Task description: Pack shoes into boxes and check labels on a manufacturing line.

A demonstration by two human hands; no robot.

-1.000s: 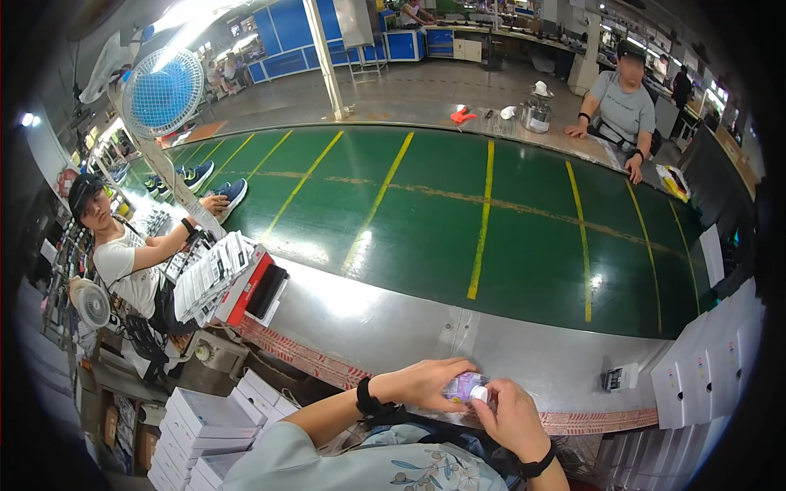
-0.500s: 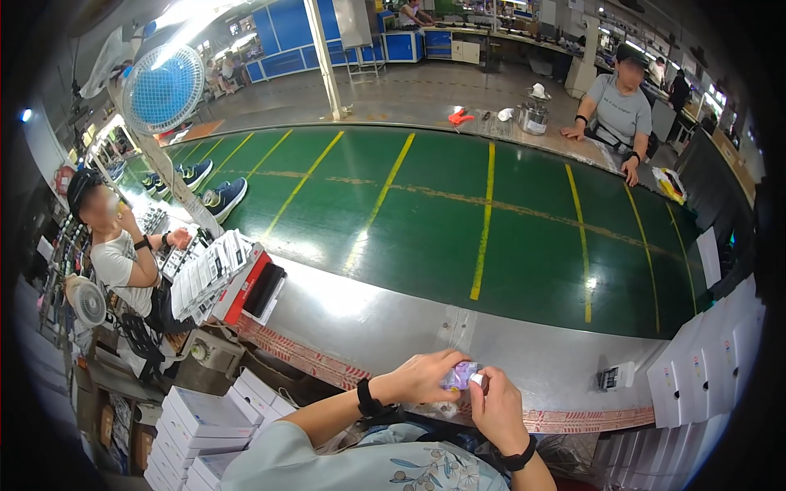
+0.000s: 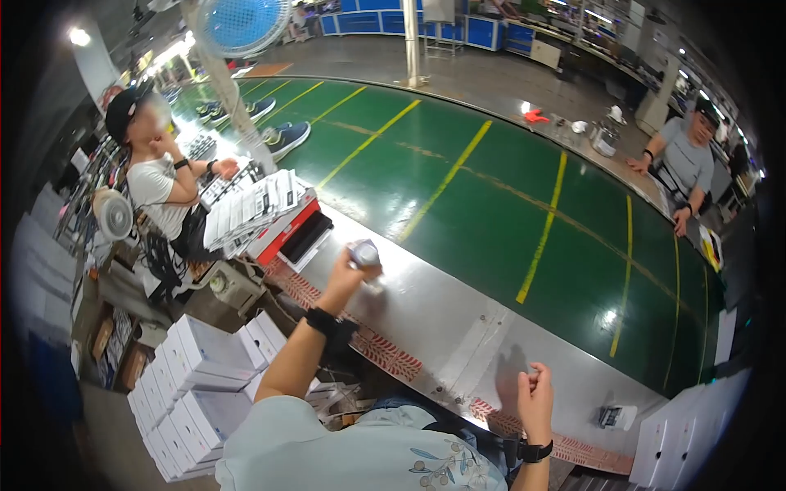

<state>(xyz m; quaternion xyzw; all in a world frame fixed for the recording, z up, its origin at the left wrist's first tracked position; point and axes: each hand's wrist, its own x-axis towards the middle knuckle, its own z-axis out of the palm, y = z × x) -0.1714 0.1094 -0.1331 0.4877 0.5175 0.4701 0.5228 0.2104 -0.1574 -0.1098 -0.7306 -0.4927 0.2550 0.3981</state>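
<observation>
Bottle (image 3: 365, 254), small and rounded, contents too blurred to tell, is gripped by the left hand (image 3: 342, 277) over the shiny metal tabletop (image 3: 434, 307), near a red box (image 3: 284, 235). The right hand (image 3: 536, 398) is free, loosely curled. Smooth white boxes (image 3: 201, 353) stand stacked.

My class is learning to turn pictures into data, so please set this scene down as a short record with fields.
Left hand: holds a small bottle over the metal counter, near the red box
Right hand: empty, loosely curled, at the counter's near edge
Belt: green, with yellow stripes
On belt: dark shoes, toward the left
Beside person, left: stacked white boxes
Co-worker, left: white top, one hand raised to the face
Co-worker, right: grey top, across the belt
</observation>
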